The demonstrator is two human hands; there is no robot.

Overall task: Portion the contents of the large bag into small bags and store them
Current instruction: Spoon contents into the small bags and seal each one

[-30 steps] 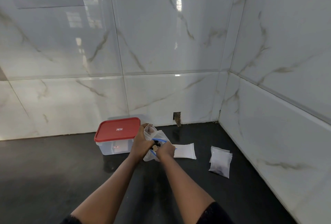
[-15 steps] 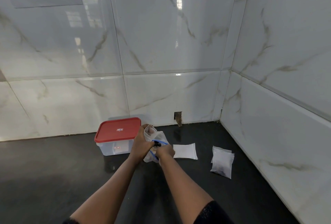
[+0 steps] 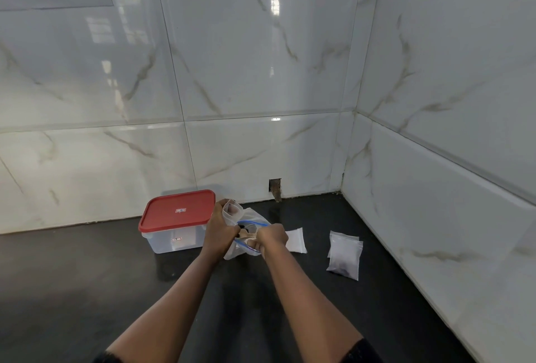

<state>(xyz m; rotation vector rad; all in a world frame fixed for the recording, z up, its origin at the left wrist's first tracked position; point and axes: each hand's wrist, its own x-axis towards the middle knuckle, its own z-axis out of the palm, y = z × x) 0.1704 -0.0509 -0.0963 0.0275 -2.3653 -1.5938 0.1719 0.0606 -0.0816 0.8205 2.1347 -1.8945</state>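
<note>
Left hand: the left hand [image 3: 219,230] is clamped around a small bag [image 3: 232,209], holding it upright with its mouth open.
Right hand: the right hand [image 3: 271,237] is curled into a fist around a tan utensil [image 3: 247,235]. The utensil's dark end points towards the left hand, and what kind of utensil it is cannot be told.
Hands together: they sit just beside each other, nearly touching, above the large bag.
Large bag: the large bag [image 3: 255,216] is clear with a blue zip rim. It stands on the counter [image 3: 87,275] between the two hands, towards the back edge, and its mouth is open under the utensil.
Container: a clear container [image 3: 171,239] with a red lid [image 3: 177,211] closed on it stands near the back wall, just left of the left hand.
Flat bag: a pale flat bag [image 3: 296,240] lies on the counter just right of the right hand.
Filled bags: two filled bags [image 3: 345,257] lie overlapping, with a dark powder inside. They are well right of the hands, near the right-hand wall and the back right corner.
Walls: glossy marble-pattern tiles [image 3: 261,58] line the back and right edges of the counter.
</note>
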